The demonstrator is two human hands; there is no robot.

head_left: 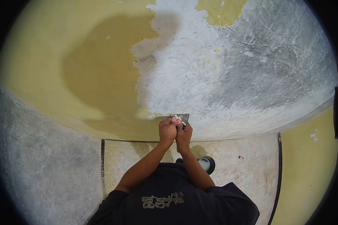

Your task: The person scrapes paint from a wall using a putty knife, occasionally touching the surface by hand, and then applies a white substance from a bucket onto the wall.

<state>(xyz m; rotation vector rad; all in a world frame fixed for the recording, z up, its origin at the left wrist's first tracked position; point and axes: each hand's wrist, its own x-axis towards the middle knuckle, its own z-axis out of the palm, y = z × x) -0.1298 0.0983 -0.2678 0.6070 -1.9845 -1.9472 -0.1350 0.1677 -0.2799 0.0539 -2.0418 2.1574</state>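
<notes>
My left hand [168,132] and my right hand [183,137] are close together at the lower part of the wall, fingers closed round one paint scraper [183,117]. Its flat grey blade points up and meets the wall. Pale crumbs of paint [178,119] lie on the blade by my thumbs; the handle is hidden in my hands. Left of the blade the wall carries yellow paint [101,67] with a ragged edge. Above and to the right, bare white and grey plaster [191,71] shows, streaked with scratches.
A yellow patch [221,12] remains on the wall at the top. Plain grey wall [45,150] stands at the left, a yellow wall [308,161] at the right. Below me is a pale, dusty floor [240,168] with dark border strips. A shoe [206,164] shows beside my right forearm.
</notes>
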